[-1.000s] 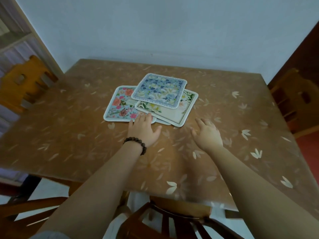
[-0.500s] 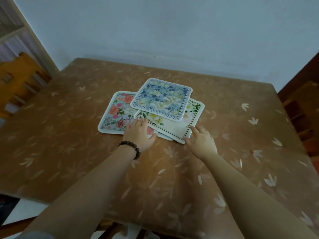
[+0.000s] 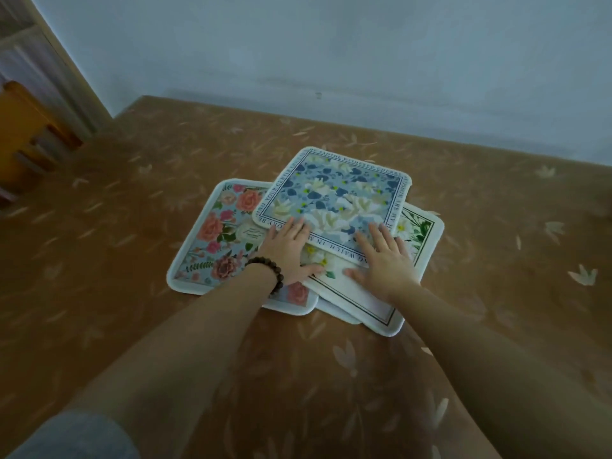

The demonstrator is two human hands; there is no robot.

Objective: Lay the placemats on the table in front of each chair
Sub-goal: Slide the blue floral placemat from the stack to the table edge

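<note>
My forearms reach in over the near part of the worktop [image 3: 99, 246], which has a brown cover printed with pale leaves. My left hand [image 3: 287, 251], with a dark bead bracelet [image 3: 269, 271] at the wrist, lies flat with fingers straight and a little apart. The fingertips touch the near edge of the blue placemat [image 3: 334, 197], and the thumb rests on the white placemat [image 3: 364, 293]. My right hand [image 3: 385, 260] lies flat too, fingers spread. Its tips are on the blue placemat's near edge, and its palm and thumb are on the white one. Neither hand grips anything.

The placemats sit in a loose overlapping pile near the middle of the worktop. The white placemat is closest, turned so one rounded corner points toward me and to the right. The rose placemat [image 3: 218, 236] lies to the left, partly under the others, with its long axis running away from me and tilted slightly right. The blue placemat is on top and farthest, rotated so a corner points at the wall [image 3: 331, 44].

Bare worktop lies on every side of the pile, broadest to the left and right. The far edge meets the wall. A wooden chair [image 3: 26, 127] stands at the far left.
</note>
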